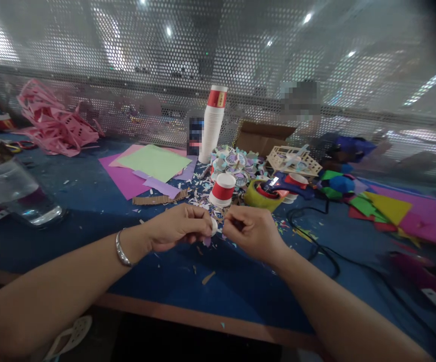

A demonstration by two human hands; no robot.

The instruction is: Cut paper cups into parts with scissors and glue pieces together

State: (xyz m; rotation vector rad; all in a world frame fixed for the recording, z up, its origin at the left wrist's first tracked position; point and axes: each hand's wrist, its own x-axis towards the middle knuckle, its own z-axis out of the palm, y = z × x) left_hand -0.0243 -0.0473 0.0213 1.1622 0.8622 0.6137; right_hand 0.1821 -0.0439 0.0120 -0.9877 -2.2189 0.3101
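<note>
I am pinching small white disc [213, 227] btw left hand [178, 227] & right hand [253, 232], just before upturned cup [222, 190]; many decorated pieces [233, 163] behind it already done, work continuing.

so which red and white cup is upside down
The single cup just beyond the hands, rim down on the table. The tall stack behind it stands by the mesh.

A red-banded white paper cup [222, 190] stood on the blue tabletop [90, 201], behind both hands; a tall stack of white paper cups [212, 125] stood farther back.
</note>
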